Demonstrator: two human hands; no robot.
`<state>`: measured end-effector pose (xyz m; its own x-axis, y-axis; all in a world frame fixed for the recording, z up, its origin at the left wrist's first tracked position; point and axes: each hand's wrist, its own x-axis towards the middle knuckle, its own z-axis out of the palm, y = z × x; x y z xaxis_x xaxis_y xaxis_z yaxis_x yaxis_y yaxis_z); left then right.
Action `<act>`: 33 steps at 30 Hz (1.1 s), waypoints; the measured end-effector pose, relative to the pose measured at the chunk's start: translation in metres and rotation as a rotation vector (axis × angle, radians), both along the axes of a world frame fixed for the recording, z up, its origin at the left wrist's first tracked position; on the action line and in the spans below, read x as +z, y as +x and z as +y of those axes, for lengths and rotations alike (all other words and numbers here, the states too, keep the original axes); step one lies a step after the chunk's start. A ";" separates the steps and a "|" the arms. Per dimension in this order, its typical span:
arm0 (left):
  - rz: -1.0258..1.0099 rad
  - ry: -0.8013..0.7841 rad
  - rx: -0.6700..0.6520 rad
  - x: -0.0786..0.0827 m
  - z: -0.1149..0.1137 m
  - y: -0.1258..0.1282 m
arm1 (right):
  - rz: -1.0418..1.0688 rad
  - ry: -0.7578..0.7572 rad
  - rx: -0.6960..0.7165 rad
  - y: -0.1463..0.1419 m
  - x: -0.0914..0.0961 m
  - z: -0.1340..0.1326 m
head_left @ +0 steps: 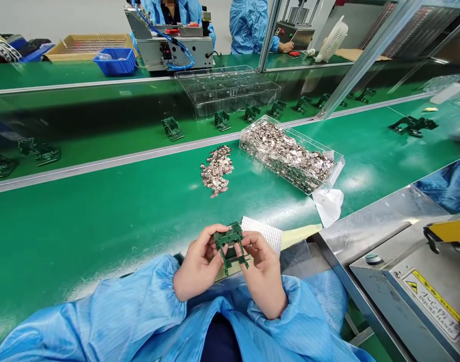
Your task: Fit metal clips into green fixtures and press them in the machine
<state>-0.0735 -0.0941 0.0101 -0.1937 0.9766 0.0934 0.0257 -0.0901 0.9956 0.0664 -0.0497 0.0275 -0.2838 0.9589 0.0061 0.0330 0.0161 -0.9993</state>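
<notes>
Both of my hands hold a small dark green plastic frame [230,246] just above the near edge of the green bench. My left hand [198,264] pinches its left side with thumb and fingers. My right hand [262,269] grips the right side, fingers curled round it. Beyond the hands lies a loose pile of small metal parts [217,171] on the green mat. A clear plastic box [337,163] full of the same metal parts sits to the right of the pile. A perforated white sheet [265,232] lies just behind my right hand.
Several green frames [172,128] ride the conveyor belt behind the bench. A clear tray stack [228,90], a grey machine [173,48] and a blue bin [116,61] stand beyond. A grey machine with a yellow warning label [434,296] is at my right. Other people in blue coats work opposite.
</notes>
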 end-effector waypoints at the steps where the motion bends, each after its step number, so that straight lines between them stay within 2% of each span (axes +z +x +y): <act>1: 0.002 0.001 0.002 0.002 0.000 0.001 | 0.041 -0.045 -0.004 0.000 0.000 -0.001; 9: 0.045 -0.019 0.021 0.008 -0.001 0.004 | 0.157 -0.209 -0.059 -0.001 0.000 0.000; 16: 0.158 -0.032 0.020 0.010 -0.007 0.010 | 0.185 -0.228 -0.135 0.000 -0.005 -0.016; 19: 0.202 -0.025 0.011 0.012 -0.010 0.013 | 0.185 -0.223 -0.111 0.013 -0.004 -0.020; 22: 0.199 -0.032 0.034 0.012 -0.007 0.009 | 0.169 -0.206 -0.137 0.045 -0.009 -0.015; 24: 0.172 -0.035 0.085 0.010 0.003 0.003 | 0.152 -0.224 -0.267 0.070 -0.019 -0.007; 26: 0.150 -0.009 0.132 0.007 0.020 0.000 | 0.142 -0.316 -0.355 0.091 -0.032 0.001; 28: 0.127 0.043 0.153 0.003 0.043 0.004 | 0.166 -0.452 -0.309 0.100 -0.043 0.008; 30: 0.079 0.072 0.129 -0.001 0.066 0.014 | 0.206 -0.551 -0.191 0.097 -0.051 0.012; 33: 0.021 0.036 0.049 -0.006 0.086 0.033 | 0.231 -0.583 -0.090 0.083 -0.054 0.013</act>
